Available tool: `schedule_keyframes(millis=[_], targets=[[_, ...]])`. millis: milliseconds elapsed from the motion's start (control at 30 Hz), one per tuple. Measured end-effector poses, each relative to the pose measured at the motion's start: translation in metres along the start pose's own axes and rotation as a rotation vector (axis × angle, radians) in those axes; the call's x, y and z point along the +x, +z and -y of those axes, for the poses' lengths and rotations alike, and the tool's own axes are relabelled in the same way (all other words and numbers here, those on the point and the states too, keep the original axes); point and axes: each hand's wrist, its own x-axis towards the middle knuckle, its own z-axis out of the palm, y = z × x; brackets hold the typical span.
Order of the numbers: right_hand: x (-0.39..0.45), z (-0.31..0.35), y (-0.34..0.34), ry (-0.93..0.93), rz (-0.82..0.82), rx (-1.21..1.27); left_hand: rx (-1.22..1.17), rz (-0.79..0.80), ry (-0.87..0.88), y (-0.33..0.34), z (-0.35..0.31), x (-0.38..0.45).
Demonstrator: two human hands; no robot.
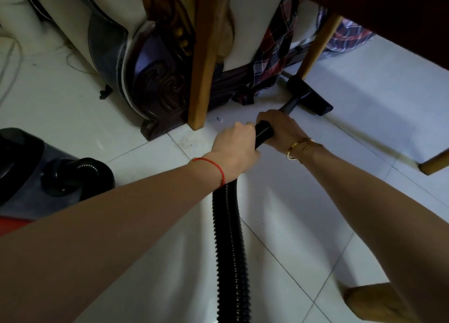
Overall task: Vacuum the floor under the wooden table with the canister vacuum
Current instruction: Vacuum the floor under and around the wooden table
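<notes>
Here, both hands grip the black ribbed hose (230, 237) of the canister vacuum (36, 172): the left hand (234, 147) is closed around it, and the right hand (279, 128) is wrapped around it just ahead. The floor nozzle (313, 101) rests on the white tiled floor (364, 118) beside a wooden table leg (315, 48), under the tabletop (401, 11). The canister sits at left.
</notes>
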Motion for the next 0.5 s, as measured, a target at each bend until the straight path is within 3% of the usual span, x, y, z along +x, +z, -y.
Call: schedule_keyframes(millis=[133, 500], targets=[[-0.01, 0.013, 0.003, -0.008, -0.058, 0.061, -0.011, 0.016, 0.002, -0.011, 0.006, -0.016], [-0.077, 0.12, -0.05, -0.15, 0.032, 0.168, -0.041, 0.016, -0.115, -0.088, -0.007, -0.146]])
